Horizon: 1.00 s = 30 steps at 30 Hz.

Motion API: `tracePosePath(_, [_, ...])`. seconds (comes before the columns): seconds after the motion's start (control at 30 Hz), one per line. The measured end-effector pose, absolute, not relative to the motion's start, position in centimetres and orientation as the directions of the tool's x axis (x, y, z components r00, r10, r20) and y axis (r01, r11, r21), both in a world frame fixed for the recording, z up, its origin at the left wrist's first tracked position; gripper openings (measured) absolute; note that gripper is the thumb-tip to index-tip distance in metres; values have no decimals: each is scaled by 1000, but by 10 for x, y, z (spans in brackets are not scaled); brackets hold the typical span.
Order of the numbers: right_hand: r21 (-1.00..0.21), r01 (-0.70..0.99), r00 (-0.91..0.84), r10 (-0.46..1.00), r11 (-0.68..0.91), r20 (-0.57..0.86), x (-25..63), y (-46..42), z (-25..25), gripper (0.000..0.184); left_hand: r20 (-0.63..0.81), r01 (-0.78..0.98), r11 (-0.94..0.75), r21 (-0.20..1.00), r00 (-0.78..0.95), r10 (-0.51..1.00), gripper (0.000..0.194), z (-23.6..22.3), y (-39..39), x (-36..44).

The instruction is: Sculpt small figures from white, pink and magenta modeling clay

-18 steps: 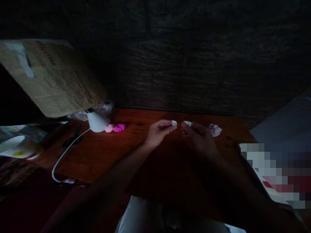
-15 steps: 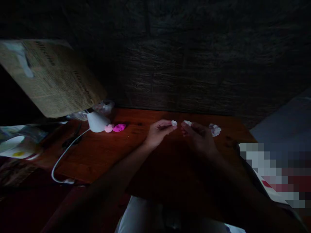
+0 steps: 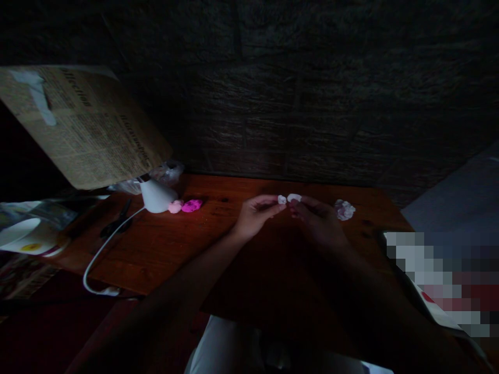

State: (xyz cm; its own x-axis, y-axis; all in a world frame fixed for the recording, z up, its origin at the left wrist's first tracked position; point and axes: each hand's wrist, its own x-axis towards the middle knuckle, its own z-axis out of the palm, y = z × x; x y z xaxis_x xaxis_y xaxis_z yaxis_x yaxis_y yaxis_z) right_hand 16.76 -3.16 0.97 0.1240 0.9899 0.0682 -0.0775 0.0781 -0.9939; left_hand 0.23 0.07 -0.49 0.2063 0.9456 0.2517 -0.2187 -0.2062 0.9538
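Over the wooden table my left hand [image 3: 255,215] pinches a small whitish piece [image 3: 281,199], crumpled like a little bud, between thumb and fingertips. Close to its right, my right hand [image 3: 317,215] is closed on a flat, rounded white piece [image 3: 294,198] that looks like a petal. The two pieces almost meet; whether they touch I cannot tell. To the right of my right hand lies a pale, ruffled clump [image 3: 344,210] on the tabletop. What the pieces are made of is too dim to tell.
A white lamp base [image 3: 158,196] with a newsprint-patterned shade [image 3: 105,130] stands at the left, its white cord [image 3: 95,259] curving to the table edge. Beside it sit a light pink lump [image 3: 175,206] and a magenta lump [image 3: 192,205]. Dark scissors [image 3: 117,223] and a white tub [image 3: 27,236] are further left.
My right hand has shifted left with the flat white piece, closing most of the gap to the piece in my left hand. The left hand has moved very slightly right.
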Motion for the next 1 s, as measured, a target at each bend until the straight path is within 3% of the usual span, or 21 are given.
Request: tracePosePath(1.0, [-985, 79, 60, 986, 150, 155, 165, -36, 14, 31, 267, -203, -234, 951, 155, 951, 28, -7, 0, 5])
